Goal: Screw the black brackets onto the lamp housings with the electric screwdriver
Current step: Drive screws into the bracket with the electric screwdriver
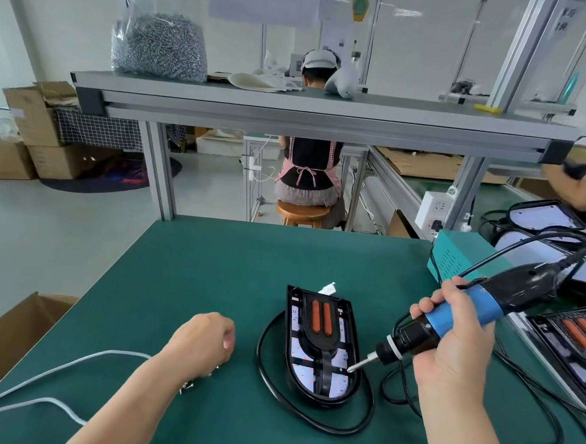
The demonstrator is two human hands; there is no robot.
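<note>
A black lamp housing [352,333] lies on the green table [209,267], a black bracket [320,334] with two orange strips seated in it. My right hand [451,338] grips the blue and black electric screwdriver [460,314]; its bit tip touches the housing's lower right part, beside the bracket's stem. My left hand [203,341] rests on the table left of the housing with its fingers curled under; what they hold is hidden. A few small screws [187,386] lie under my left wrist.
The housing's black cable [270,379] loops round it on the mat. More lamp housings [579,339] sit at the right edge, behind a teal box [458,257]. A bag of screws [160,47] stands on the shelf. A cardboard box [1,341] is at left. A person's arm [578,183] reaches in at right.
</note>
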